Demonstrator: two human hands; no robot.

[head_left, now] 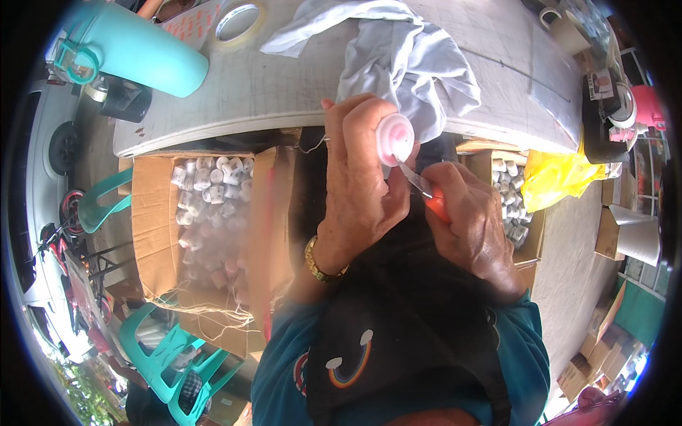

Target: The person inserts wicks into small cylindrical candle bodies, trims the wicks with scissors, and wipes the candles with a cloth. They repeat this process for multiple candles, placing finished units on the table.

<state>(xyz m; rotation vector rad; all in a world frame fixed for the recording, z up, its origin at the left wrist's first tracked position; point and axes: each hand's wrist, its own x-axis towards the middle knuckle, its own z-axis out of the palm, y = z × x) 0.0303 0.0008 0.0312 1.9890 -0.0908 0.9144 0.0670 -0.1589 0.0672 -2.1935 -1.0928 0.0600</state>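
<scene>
My left hand [362,167], with a gold watch on its wrist, is closed around a small round white-and-pink piece [395,139]. The piece's round end faces up; its exact kind is not clear. A knife [437,206] with an orange handle is gripped in my right hand [469,220]. Its silver blade reaches up to the lower rim of the piece and seems to touch it. Both hands are close together in front of my black apron [419,305], just short of the table edge.
An open cardboard box [158,220] of small white pieces stands on the left, another box [529,248] on the right. On the white table [277,92] lie a pale cloth [398,64], a turquoise bottle [135,50] and a tape roll [238,23]. A yellow plastic bag [561,177] hangs right.
</scene>
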